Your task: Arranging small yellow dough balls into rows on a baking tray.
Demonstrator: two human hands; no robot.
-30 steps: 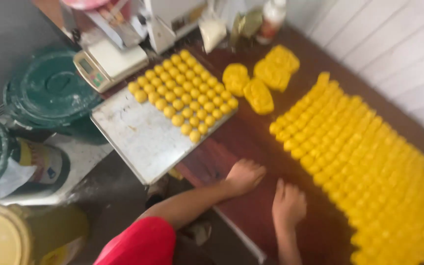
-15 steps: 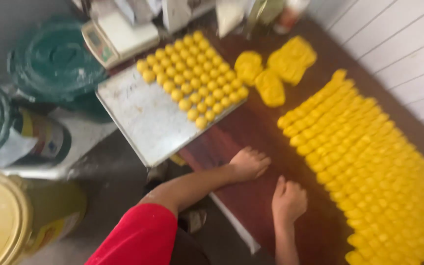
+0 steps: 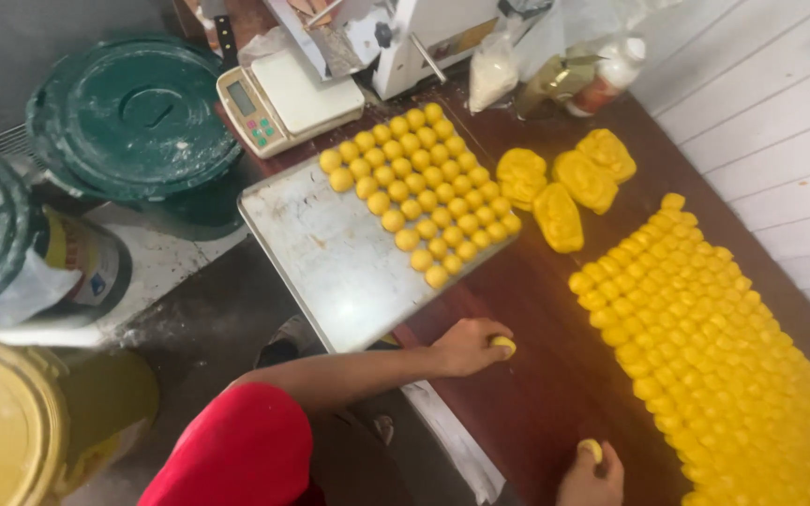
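Note:
My left hand [image 3: 469, 347] rests on the dark wooden table [image 3: 536, 394] just below the tray's near corner, fingers curled over a small yellow dough ball [image 3: 504, 345]. At the bottom edge my right hand [image 3: 592, 473] is partly cut off and closes on another yellow ball [image 3: 591, 450]. A metal tray [image 3: 330, 262] holds neat rows of yellow balls [image 3: 424, 192] on its far half. To the right, a wide field of yellow balls [image 3: 714, 337] covers the table.
Several larger yellow dough lumps [image 3: 560, 215] lie between tray and ball field. A white scale [image 3: 283, 98] stands behind the tray, with bags and a bottle [image 3: 602, 80] further back. Green lidded bins [image 3: 133, 117] and a yellow bucket [image 3: 11, 440] stand on the floor at left.
Both hands stayed on the table below the tray. My right hand dropped toward the bottom edge, and a yellow ball now shows at the fingers of each hand.

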